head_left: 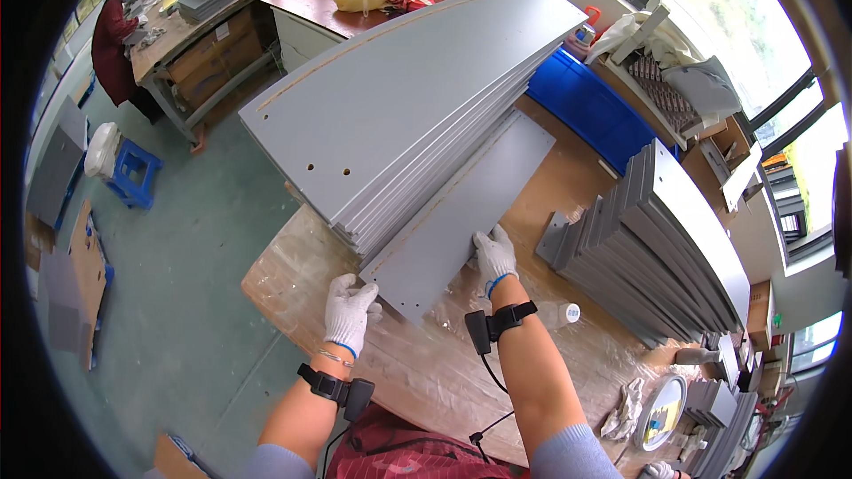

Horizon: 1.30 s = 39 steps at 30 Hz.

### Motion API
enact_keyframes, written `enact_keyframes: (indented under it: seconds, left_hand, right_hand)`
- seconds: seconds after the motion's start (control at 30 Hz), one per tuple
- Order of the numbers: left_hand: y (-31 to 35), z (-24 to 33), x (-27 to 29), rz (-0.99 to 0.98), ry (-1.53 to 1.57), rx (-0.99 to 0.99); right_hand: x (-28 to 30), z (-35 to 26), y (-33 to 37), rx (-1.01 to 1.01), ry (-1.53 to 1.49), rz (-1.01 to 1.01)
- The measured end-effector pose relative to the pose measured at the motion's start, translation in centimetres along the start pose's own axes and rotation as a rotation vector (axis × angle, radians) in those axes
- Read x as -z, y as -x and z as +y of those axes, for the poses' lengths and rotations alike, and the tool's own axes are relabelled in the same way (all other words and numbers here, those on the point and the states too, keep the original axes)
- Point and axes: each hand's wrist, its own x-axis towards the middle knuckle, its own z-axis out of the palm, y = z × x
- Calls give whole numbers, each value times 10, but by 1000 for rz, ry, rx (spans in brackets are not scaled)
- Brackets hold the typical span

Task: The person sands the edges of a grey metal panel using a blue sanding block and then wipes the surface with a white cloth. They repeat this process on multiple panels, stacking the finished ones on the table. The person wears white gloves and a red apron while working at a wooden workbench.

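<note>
Between my hands lies a narrow grey panel (pixel 457 213), with small drilled holes at its near end and a groove along its left edge. My left hand (pixel 351 309), in a white knit glove, is closed on the panel's near left corner. On the right edge, my gloved right hand (pixel 494 257) grips the same panel with its fingertips on the top face; what lies under the edge is hidden. Directly left of this panel rises a stack of larger grey panels (pixel 408 80) with curved ends, its top one showing a brown groove and several holes.
A second stack of grey panels (pixel 657 239) stands right on the film-covered table (pixel 417 390). Near my right wrist lies a clear bottle (pixel 559 313). A blue bin (pixel 595 111) sits behind. A round lid (pixel 661 412) is lower right. Far left are a blue stool (pixel 133 173) and a person (pixel 115 53).
</note>
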Motion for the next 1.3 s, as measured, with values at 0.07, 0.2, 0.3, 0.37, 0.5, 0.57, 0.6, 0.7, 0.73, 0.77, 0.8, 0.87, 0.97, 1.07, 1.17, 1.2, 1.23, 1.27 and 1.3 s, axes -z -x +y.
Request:
enact_keyframes:
  seconds: [0.07, 0.2, 0.3, 0.37, 0.5, 0.57, 0.6, 0.7, 0.73, 0.77, 0.8, 0.87, 0.97, 1.07, 1.17, 1.2, 1.23, 1.27, 1.3]
  left_hand:
    - [-1, -3, -6, 7, -9, 53]
    - [-14, -18, -22, -110, -126, 20]
    - [-51, -67, 3, -21, -418, -157]
    - [-53, -66, 3, 15, -538, -177]
    - [-34, -29, -23, 27, -649, -39]
    - [-20, -14, -34, 12, -529, 20]
    - [-18, -12, -34, -9, -530, 55]
    - [-16, 6, -29, -84, -584, 188]
    - [-15, 14, -22, -94, -736, 225]
    - [-2, 29, -34, -136, -853, 215]
    - [13, 50, -48, -179, -973, 204]
    - [42, 87, -83, -479, -751, 51]
    - [81, 126, -171, -615, -255, -269]
    - [110, 152, -263, -671, -248, -550]
    - [100, 150, -337, -718, -447, -928]
    - [104, 151, -355, -623, -630, -1088]
    - [101, 148, -368, -552, -791, -1152]
    - [104, 143, -382, -478, -952, -1213]
    - [112, 133, -388, -351, -989, -1264]
  right_hand:
    - [-1, 7, -16, -7, 171, 47]
    - [5, 13, -43, 42, 459, 70]
    - [-8, -1, -36, 45, 593, 76]
    - [-9, -10, -26, 59, 686, 94]
    - [-12, -16, -8, 19, 736, 92]
    - [-10, -11, 6, 36, 704, 34]
    - [-7, -9, 14, 48, 711, -21]
    - [3, 0, 39, 168, 681, -159]
    - [4, 5, 50, 263, 643, -207]
    - [14, 6, 68, 342, 593, -252]
    - [25, 6, 88, 419, 541, -295]
    - [55, 4, 123, 396, 225, -549]
    - [138, -38, 175, 91, 142, -818]
    - [203, -12, 199, 195, -33, -624]
    - [266, -15, 211, 94, -122, -334]
    - [284, -8, 214, 91, -209, -241]
    - [299, -11, 220, 113, -207, -144]
    - [317, -8, 224, 138, -227, -99]
    - [333, -5, 227, 163, -246, -57]
